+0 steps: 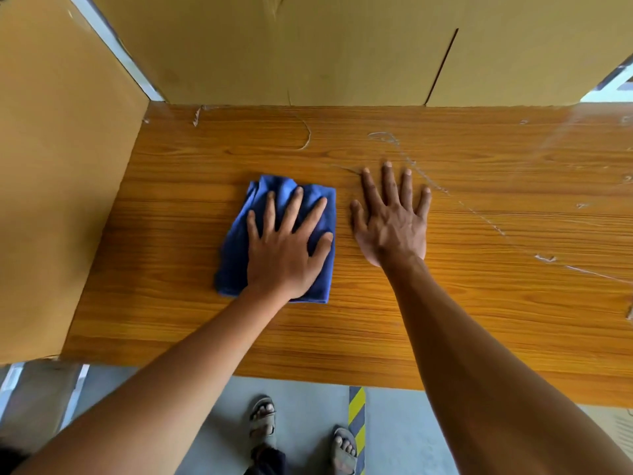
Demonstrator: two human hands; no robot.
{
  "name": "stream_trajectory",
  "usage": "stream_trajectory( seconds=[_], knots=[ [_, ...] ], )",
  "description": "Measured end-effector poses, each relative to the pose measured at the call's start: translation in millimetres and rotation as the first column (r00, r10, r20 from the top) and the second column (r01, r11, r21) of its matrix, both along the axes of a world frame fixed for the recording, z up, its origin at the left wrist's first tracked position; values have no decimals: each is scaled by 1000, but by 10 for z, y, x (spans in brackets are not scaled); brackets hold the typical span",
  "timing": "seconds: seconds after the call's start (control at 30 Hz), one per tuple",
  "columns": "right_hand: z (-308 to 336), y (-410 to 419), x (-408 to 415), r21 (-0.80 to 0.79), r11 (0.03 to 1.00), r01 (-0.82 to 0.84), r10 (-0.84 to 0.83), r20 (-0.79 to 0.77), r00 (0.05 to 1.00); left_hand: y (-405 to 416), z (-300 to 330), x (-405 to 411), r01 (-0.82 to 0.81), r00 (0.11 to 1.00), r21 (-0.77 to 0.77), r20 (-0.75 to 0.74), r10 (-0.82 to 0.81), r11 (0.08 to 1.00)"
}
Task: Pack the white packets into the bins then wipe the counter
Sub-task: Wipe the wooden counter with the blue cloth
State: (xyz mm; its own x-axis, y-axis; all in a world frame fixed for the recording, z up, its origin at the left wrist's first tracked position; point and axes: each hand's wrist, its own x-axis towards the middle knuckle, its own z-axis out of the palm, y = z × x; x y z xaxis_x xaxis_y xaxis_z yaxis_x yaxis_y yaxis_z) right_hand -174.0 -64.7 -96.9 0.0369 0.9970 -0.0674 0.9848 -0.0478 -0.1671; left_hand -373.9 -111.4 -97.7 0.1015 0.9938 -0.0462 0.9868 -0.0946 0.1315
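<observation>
Blue cloth (pixel 279 234) lies folded under the left hand (pixel 286 250), whose straight, spread fingers press it flat on the wooden counter (pixel 445 320). Just beside it, the right hand (pixel 390 221) rests flat, fingers splayed, holding nothing. Cardboard panels (pixel 308 49) stand behind.

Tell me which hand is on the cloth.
The left hand, fingers spread flat on the blue cloth. The right hand lies beside it on the bare wooden counter.

Cloth (pixel 277 234) on counter (pixel 479 303), under left hand (pixel 284 255); right hand (pixel 390 221) beside.
</observation>
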Motion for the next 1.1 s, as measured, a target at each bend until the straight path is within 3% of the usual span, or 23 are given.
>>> stream_trajectory(
  seconds=[0.3, 0.6, 0.97, 1.1],
  knots=[
    [-11, 17, 1, 24, 1000, 1, -1, 4, 1000, 1579, 102, 139, -60, 997, -68, 44, 63, 996],
    [8, 1, 0, 32, 999, -2, 2, -14, 1000, 426, -83, 151, 34, 999, 86, 3, -35, 996],
    [-34, 11, 3, 34, 999, 13, -13, -7, 1000, 1579, 60, 419, -19, 999, -43, 42, 21, 999],
    [-15, 6, -1, 16, 1000, 13, -13, -17, 1000, 1622, 37, 420, 5, 1000, -66, 30, -3, 998]
  ],
)
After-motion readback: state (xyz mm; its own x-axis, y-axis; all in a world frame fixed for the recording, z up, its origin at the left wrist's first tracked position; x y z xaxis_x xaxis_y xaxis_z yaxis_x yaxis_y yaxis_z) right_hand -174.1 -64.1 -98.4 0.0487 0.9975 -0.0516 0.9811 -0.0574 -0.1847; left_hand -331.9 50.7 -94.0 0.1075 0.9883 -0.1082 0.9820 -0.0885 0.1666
